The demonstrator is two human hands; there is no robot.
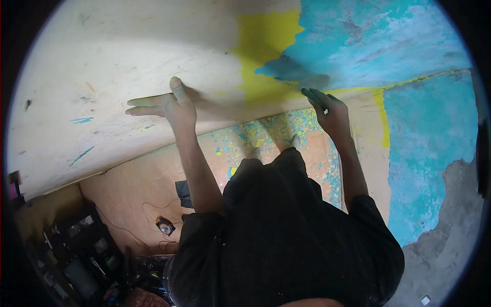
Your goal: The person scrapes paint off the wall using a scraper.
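My left hand point(174, 103) is spread beside or against the pale part of the wall point(134, 50), thumb and fingers apart, with nothing in it. My right hand point(330, 111) is closed on a thin scraping tool point(285, 82), mostly hidden by the fingers and shadow. Its narrow tip points left at the wall, near the lower border between a yellow paint layer point(261, 42) and a blue paint layer point(368, 42). Whether the tip touches the wall I cannot tell.
Yellow and blue paint flakes point(264, 128) litter the tiled floor point(134, 199) near my feet. A small orange-and-black device point(165, 226) with cords and a black object point(184, 194) lie further left. Dark shelving point(82, 249) stands lower left. More blue paint point(425, 153) covers the right-hand wall.
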